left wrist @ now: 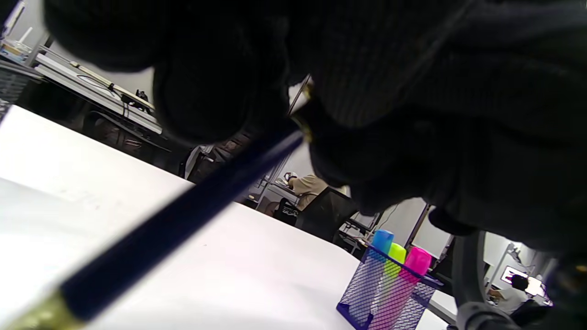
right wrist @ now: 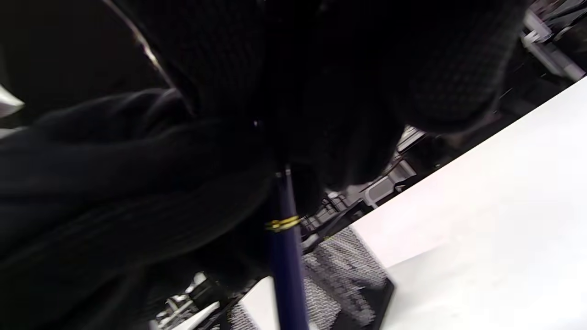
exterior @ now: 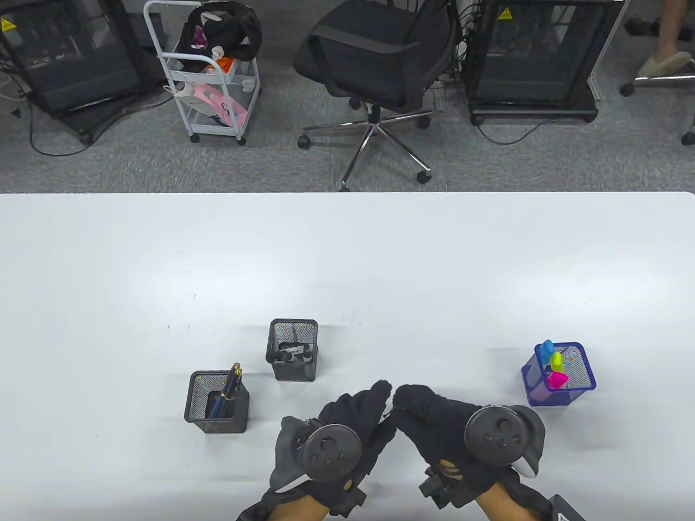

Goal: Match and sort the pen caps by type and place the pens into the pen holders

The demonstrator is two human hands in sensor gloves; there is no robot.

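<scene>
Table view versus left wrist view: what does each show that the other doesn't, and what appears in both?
Only the table view shows the two black mesh holders, one with dark blue pens, one with black pens, and the trackers on both hands.

Only the left wrist view shows the dark blue pen with gold trim gripped between the gloved fingers; from above the hands hide it.

Both show the blue mesh holder with blue, yellow-green and pink highlighters, the white table, and the left hand meeting the right hand.
</scene>
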